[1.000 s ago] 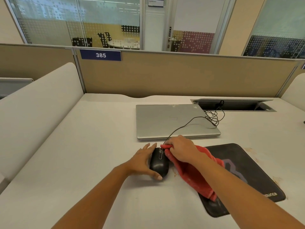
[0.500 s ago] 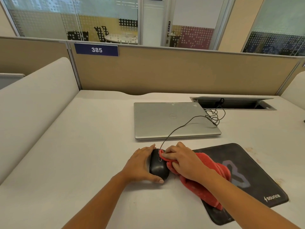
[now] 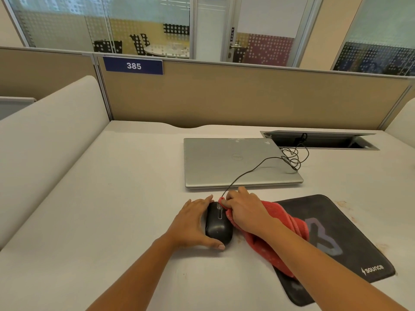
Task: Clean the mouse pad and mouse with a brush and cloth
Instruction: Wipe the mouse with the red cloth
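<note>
Not much has shifted since a second ago: the mouse [image 3: 218, 230] sits on the same bit of white desk [image 3: 112, 198], and the red cloth has just slid back a touch from the cable end onto the mouse's front right edge. Going left to right, the left hand [image 3: 192, 223] grips the mouse from its left side, fingers close together along the flank and thumb hooked round the back end. The black mouse is just left of the pad, not on it, and its cable [image 3: 247, 173] runs up over the closed silver laptop [image 3: 224, 162]. The right hand [image 3: 247, 213] has its fingers curled, pinching a bunched corner of the cloth [image 3: 289, 225] against the mouse beside the scroll wheel. The rest of the cloth trails under the forearm onto the black mouse pad [image 3: 354, 221], which lies at an angle on the right.
</note>
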The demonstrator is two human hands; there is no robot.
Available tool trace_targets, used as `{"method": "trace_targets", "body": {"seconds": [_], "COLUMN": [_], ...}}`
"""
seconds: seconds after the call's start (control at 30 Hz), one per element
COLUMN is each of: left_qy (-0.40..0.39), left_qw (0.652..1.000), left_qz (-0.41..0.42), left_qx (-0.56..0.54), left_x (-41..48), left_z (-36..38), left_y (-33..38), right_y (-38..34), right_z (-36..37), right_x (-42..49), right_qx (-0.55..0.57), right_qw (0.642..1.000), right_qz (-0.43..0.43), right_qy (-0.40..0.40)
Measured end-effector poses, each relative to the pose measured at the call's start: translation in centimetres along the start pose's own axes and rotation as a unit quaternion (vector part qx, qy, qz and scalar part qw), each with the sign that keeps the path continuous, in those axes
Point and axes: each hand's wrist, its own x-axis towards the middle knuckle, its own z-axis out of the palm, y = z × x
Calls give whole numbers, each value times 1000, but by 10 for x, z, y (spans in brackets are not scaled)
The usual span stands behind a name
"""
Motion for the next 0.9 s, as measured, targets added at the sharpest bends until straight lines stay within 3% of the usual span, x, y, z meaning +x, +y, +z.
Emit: {"method": "trace_targets", "body": {"seconds": [0.2, 0.5, 0.9], "left_qy": [8, 7, 15], "left_qw": [1000, 1000, 1000], "left_qz": [0, 9, 4], "left_qx": [11, 7, 13], "left_x": [2, 1, 2], "left_z": [4, 1, 4], "left_y": [-3, 0, -3], "right_y": [-10, -9, -17], "right_z": [-11, -15, -19], "right_x": [-19, 1, -28], "right_qx": [-45, -76, -89], "right_qw": [998, 997, 995], "right_qz": [-47, -1, -45], "right_qy": [6, -34, -18]}}
